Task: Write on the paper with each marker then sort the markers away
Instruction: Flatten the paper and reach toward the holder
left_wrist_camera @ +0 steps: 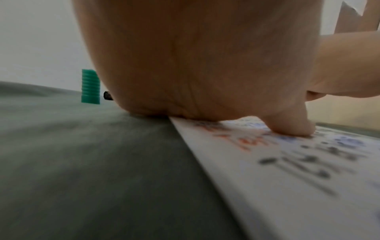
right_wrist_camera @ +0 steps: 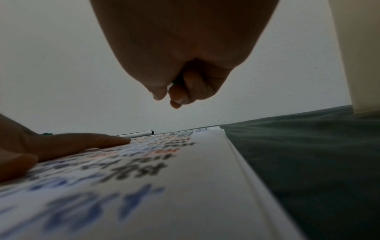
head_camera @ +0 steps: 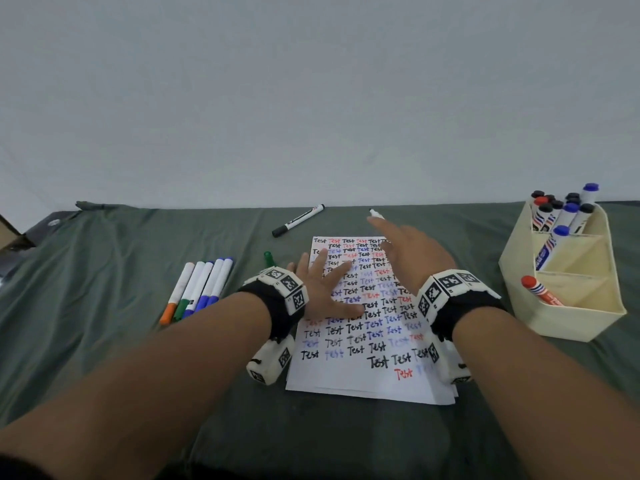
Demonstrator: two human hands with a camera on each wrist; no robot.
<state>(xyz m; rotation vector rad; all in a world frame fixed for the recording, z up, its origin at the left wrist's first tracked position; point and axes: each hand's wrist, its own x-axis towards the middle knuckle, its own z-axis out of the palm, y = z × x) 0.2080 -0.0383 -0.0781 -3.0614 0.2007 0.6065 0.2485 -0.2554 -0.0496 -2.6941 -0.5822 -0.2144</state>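
Marker (head_camera: 375,213) sat pinched in right hand (head_camera: 412,258) at paper's (head_camera: 360,372) 12 o'clock; light, rigid, slick barrel, best gripped mid-body. Left hand (head_camera: 327,289) pressed flat, fingers spread, on paper.

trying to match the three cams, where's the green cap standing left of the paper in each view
Head: green cap stands on the cloth, beyond the left hand.
Left wrist: left of the palm, upright.
Right wrist: a green sliver behind the left hand's fingers.
Shared landmark: the paper, in all three.
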